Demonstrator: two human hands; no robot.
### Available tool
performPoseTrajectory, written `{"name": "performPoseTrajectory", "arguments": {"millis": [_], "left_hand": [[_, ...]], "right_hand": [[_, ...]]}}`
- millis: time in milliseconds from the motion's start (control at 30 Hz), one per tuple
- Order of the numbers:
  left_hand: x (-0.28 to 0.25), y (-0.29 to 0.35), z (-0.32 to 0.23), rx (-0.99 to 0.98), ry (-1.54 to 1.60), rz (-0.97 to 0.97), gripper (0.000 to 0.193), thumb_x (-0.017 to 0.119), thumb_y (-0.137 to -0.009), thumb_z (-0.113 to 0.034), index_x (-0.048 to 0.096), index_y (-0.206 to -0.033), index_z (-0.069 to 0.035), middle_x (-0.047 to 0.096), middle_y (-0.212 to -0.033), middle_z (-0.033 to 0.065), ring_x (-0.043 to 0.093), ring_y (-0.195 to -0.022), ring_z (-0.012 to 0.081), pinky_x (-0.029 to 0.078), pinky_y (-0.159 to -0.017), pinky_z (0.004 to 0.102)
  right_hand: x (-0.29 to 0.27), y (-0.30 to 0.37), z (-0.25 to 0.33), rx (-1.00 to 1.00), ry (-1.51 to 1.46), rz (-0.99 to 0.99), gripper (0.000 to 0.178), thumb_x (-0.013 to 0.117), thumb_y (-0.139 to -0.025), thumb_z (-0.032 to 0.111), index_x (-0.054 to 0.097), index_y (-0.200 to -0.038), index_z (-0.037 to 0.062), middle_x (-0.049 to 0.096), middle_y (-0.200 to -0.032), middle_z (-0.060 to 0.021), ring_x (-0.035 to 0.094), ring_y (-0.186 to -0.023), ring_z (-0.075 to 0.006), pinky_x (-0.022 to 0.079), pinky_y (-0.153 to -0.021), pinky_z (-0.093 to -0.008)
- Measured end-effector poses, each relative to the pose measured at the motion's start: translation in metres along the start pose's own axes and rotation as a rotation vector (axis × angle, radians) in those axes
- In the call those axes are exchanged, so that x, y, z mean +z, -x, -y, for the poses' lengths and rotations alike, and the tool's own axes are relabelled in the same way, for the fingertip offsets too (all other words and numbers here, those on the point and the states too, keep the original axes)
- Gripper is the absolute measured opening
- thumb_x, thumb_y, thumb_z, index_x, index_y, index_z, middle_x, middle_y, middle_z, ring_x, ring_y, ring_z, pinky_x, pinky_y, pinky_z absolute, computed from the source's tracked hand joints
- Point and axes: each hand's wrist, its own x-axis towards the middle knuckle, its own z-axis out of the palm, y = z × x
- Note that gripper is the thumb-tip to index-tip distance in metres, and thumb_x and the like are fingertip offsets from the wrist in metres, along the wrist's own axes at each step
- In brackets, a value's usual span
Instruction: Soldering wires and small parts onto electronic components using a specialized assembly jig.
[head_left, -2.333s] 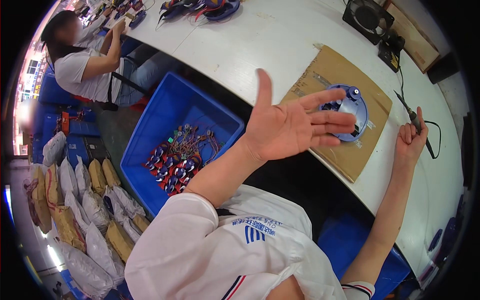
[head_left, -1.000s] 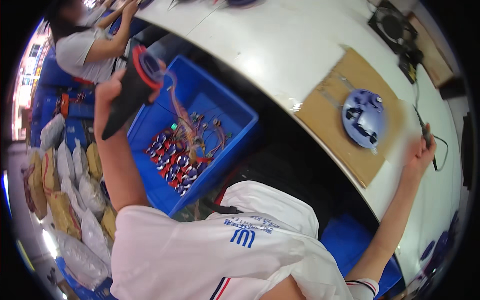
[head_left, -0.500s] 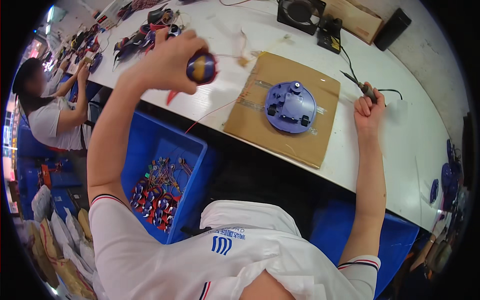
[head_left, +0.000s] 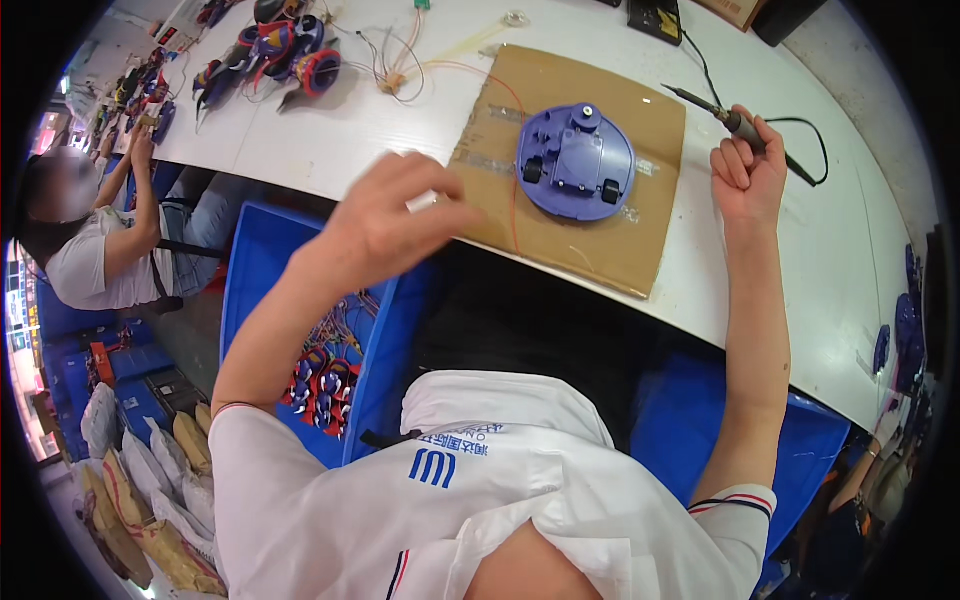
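My right hand (head_left: 748,172) is closed round the dark handle of a soldering iron (head_left: 738,124), its tip pointing up and left over the white table. My left hand (head_left: 398,215), slightly blurred, hovers at the table's front edge left of the cardboard; its fingers curve apart from the thumb and nothing shows in them. On the cardboard sheet (head_left: 610,262) rests a round purple plastic base (head_left: 578,160) with small black wheels. A thin red wire (head_left: 516,215) crosses the sheet beside the base. Purple, red and dark toy parts (head_left: 275,55) with wires lie in a pile at the far left.
A blue bin (head_left: 372,385) with wired toy parts stands below the table at left; another blue bin (head_left: 680,430) is at right. A black box (head_left: 655,20) with the iron's cord sits at the back. A co-worker (head_left: 110,235) sits at left.
My left hand has let go of the purple-and-gold toy part, which lies with the pile, and has come nearer to me. My right hand still holds the soldering iron. The view has shifted.
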Motion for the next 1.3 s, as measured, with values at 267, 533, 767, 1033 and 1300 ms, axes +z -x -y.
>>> {"name": "performPoseTrajectory", "arguments": {"millis": [267, 533, 767, 1033, 1300], "left_hand": [[0.029, -0.01, -0.02, -0.042, 0.227, 0.061, 0.018, 0.07, -0.071, -0.006, 0.066, -0.089, -0.007, 0.059, -0.088, 0.0033, 0.057, -0.075, 0.0173, 0.047, -0.063, 0.027], [0.013, -0.035, -0.013, 0.078, 0.005, 0.356, 0.018, 0.069, -0.074, -0.005, 0.061, -0.09, -0.005, 0.059, -0.093, 0.0073, 0.057, -0.081, 0.0207, 0.049, -0.071, 0.0299], [0.029, -0.036, -0.014, 0.137, -0.154, 0.336, 0.016, 0.064, -0.072, 0.001, 0.051, -0.081, -0.005, 0.054, -0.085, 0.0086, 0.054, -0.076, 0.0188, 0.047, -0.063, 0.0269], [0.027, -0.056, -0.038, -0.398, 0.485, -0.051, 0.017, 0.066, -0.072, 0.004, 0.056, -0.083, -0.003, 0.055, -0.081, 0.0087, 0.052, -0.074, 0.0172, 0.046, -0.065, 0.0245], [0.068, -0.071, -0.04, -0.756, 0.455, -0.488, 0.014, 0.071, -0.075, -0.002, 0.065, -0.086, -0.008, 0.057, -0.076, 0.0036, 0.051, -0.076, 0.0182, 0.041, -0.072, 0.0283]], "right_hand": [[0.017, 0.024, -0.017, 0.02, 0.132, 0.149, 0.028, 0.051, -0.091, 0.019, 0.065, -0.103, -0.0027, 0.033, -0.049, 0.005, 0.021, -0.035, -0.004, 0.019, -0.039, -0.0191], [0.017, 0.023, -0.017, 0.039, 0.148, 0.112, 0.029, 0.051, -0.091, 0.021, 0.065, -0.102, -0.0019, 0.033, -0.05, 0.0049, 0.022, -0.036, -0.0038, 0.02, -0.039, -0.019], [0.016, 0.027, -0.023, 0.058, 0.219, 0.076, 0.029, 0.051, -0.091, 0.022, 0.065, -0.099, -0.0013, 0.033, -0.051, 0.0047, 0.022, -0.036, -0.0041, 0.021, -0.039, -0.019], [0.018, 0.031, -0.021, 0.068, 0.268, 0.029, 0.025, 0.051, -0.091, 0.021, 0.067, -0.088, 0.002, 0.035, -0.052, 0.0029, 0.025, -0.038, -0.0058, 0.022, -0.039, -0.0191], [0.014, 0.028, -0.024, 0.057, 0.326, 0.043, 0.029, 0.048, -0.093, 0.024, 0.065, -0.095, 0.0001, 0.036, -0.051, 0.0037, 0.021, -0.035, -0.0051, 0.021, -0.038, -0.0199]]}}
